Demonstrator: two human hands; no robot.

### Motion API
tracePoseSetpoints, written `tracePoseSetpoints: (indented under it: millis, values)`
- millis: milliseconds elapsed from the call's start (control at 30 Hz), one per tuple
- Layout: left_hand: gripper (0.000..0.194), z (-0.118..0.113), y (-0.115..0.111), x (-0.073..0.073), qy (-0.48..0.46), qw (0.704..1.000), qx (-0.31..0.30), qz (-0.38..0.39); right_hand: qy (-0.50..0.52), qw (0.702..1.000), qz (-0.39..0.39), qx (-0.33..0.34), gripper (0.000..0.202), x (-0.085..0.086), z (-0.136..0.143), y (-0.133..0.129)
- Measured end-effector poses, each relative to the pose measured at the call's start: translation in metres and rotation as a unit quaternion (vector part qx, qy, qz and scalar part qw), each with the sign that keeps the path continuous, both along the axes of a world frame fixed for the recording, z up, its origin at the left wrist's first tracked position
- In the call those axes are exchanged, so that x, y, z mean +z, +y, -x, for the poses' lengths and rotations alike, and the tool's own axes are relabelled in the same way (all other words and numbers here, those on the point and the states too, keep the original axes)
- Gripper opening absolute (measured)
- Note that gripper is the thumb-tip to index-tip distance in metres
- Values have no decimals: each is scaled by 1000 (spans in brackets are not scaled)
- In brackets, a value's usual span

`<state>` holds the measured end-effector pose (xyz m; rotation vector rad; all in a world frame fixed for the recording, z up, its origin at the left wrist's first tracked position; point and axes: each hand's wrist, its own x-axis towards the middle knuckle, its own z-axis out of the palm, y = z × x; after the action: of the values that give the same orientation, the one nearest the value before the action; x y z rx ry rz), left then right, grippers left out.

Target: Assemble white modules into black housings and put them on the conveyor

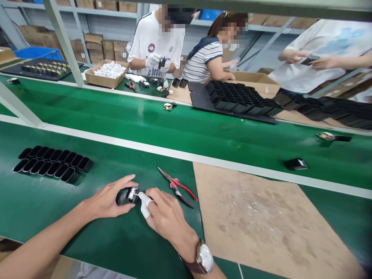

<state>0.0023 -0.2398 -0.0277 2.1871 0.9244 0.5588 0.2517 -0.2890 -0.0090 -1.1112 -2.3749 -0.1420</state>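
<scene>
Low over the green bench, my left hand (112, 197) is curled around a small black plastic housing (123, 197). White and metallic parts show in the housing's end, which faces right. My right hand (162, 211) wears white finger covers on two fingers, and their tips touch that end of the housing. Whether the right fingers pinch a small part there is hidden. Red-and-black long-nose pliers (175, 185) lie just beyond my right hand. To the left, several black oval housings (48, 161) stand in two rows with their hollow ends up.
A stained cardboard sheet (247, 217) lies right of the pliers. Beyond a pale rail runs a green conveyor belt (130, 120) carrying a black housing (296, 164) and circuit boards. Across it, three people work beside a box of white parts (109, 70) and stacked black housings (241, 99).
</scene>
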Motion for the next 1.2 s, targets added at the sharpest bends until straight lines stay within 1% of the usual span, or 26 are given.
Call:
tracePoseSetpoints:
  millis: [167, 367, 767, 1000, 1200]
  values:
    - [91, -1, -1, 1, -3, 1000, -3, 0, -8, 1000, 0, -10, 26, -2, 1, 0]
    - [91, -1, 0, 1, 1, 1000, -4, 16, 5, 1000, -6, 3, 25, -4, 2, 1]
    - [93, -2, 2, 3, 1, 1000, -14, 3, 11, 1000, -8, 20, 22, 3, 2, 1]
    - [92, -2, 1, 4, -4, 1000, -15, -2, -13, 999, -1, 34, 20, 9, 3, 0]
    - [92, -2, 1, 2, -4, 1000, -19, -2, -13, 1000, -24, 7, 23, 7, -2, 2]
